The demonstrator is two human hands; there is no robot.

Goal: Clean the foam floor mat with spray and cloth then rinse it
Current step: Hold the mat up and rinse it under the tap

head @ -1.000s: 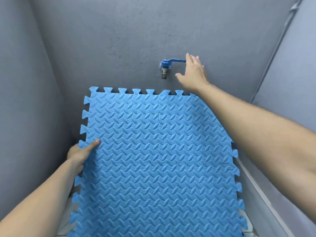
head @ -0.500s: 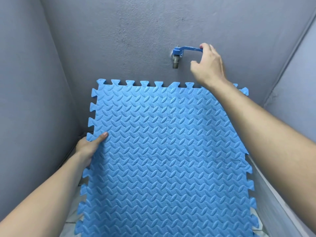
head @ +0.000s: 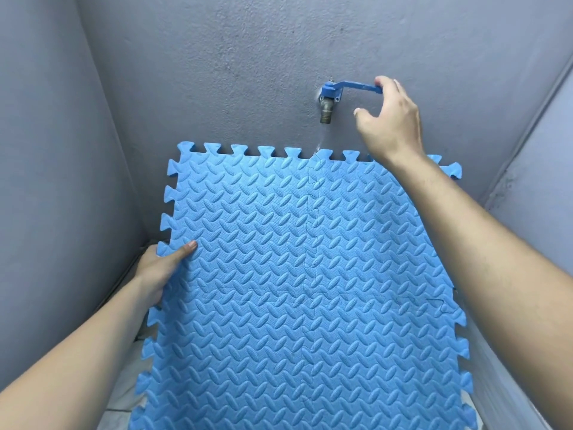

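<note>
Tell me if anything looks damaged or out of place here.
One oddity: near the foam mat's right edge, a seam between tiles has popped slightly, showing a dark gap. Otherwise nothing stands out; the tap and both hands look normal.

- Left hand (head: pixel 156 268): near-left, gripping the left edge of the foam mat (head: pixel 310 290). Thumb lies flat on the top face, pointing right; the other fingers are hidden under the mat.
- Left forearm: bare, enters from the bottom-left corner, angled up and right to the wrist.
- Right hand (head: pixel 389 119): far-right, raised, back of hand facing the camera. Fingertips pinch the free end of the tap lever (head: pixel 356 87); thumb sticks out left, below the lever, apart from it.
- Right forearm: bare, enters from the right edge, runs diagonally up-left, crossing over the mat's far-right corner.
</note>
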